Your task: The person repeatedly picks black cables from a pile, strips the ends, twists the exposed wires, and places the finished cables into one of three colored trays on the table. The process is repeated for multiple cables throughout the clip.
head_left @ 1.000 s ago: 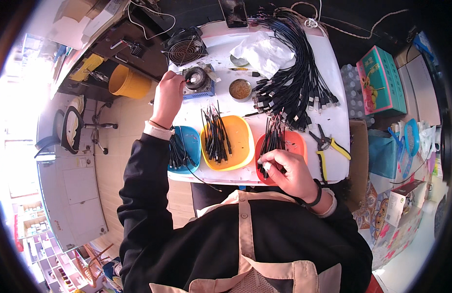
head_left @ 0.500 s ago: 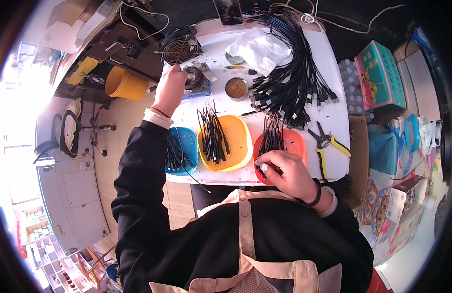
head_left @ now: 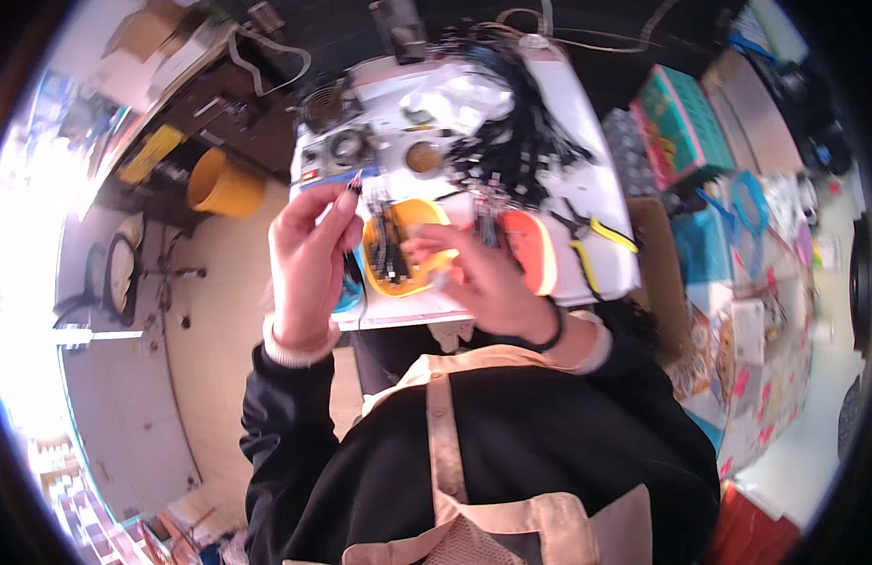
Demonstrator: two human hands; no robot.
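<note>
My left hand (head_left: pixel 309 250) is raised at the left edge of the table, thumb and fingertips pinched round a short black cable (head_left: pixel 354 185) whose bare wire end points up. Past it sits the small blue-based device (head_left: pixel 346 151). My right hand (head_left: pixel 488 282) hangs over the near edge of the yellow bowl (head_left: pixel 438 213) and the red bowl (head_left: pixel 541 250); motion smears its fingers, so what they hold is unclear. Black cable pieces (head_left: pixel 387 250) stand in the yellow bowl, and more lie in the red one. A blue bowl (head_left: pixel 347 298) shows partly behind my left hand.
Yellow-handled wire strippers (head_left: pixel 594 240) lie at the table's right. A large bundle of black cables (head_left: pixel 530 132), a white plastic bag (head_left: pixel 464 97) and a small round tin (head_left: pixel 423 156) lie farther back. A fan (head_left: pixel 328 108) stands at the back left.
My left hand has come back from the blue-based device toward me with the cable. My right hand has left the red bowl and moved left. The whole view has shifted slightly.
</note>
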